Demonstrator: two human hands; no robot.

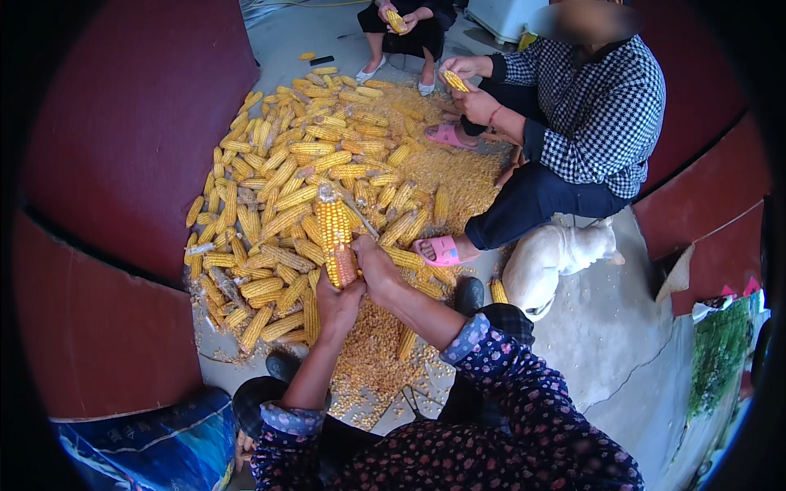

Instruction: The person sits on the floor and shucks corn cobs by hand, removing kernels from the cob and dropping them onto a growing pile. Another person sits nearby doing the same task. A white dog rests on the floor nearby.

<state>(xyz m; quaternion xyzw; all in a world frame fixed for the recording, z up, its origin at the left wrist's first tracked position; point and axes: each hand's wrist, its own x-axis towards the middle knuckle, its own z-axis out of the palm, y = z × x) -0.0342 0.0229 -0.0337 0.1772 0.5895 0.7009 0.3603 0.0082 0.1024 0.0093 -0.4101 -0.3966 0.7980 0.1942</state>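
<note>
My left hand (339,305) grips the lower end of a yellow ear of corn (333,222), which points away from me above the heap. My right hand (379,267) presses against the ear's lower right side. Near my hands a patch of the reddish cob shows bare of kernels, while rows of kernels cover the upper part. Beyond and to the left lies a large heap of ears of corn (285,202). Loose kernels (374,344) are piled on the floor below my hands, between my feet.
At right a seated person in a checked shirt (599,110) holds an ear (455,81). Another person at the back holds one too (396,22). A white dog (546,261) lies on the concrete floor (602,331). Dark red doors (141,141) flank the heap. A blue sack (166,445) is lower left.
</note>
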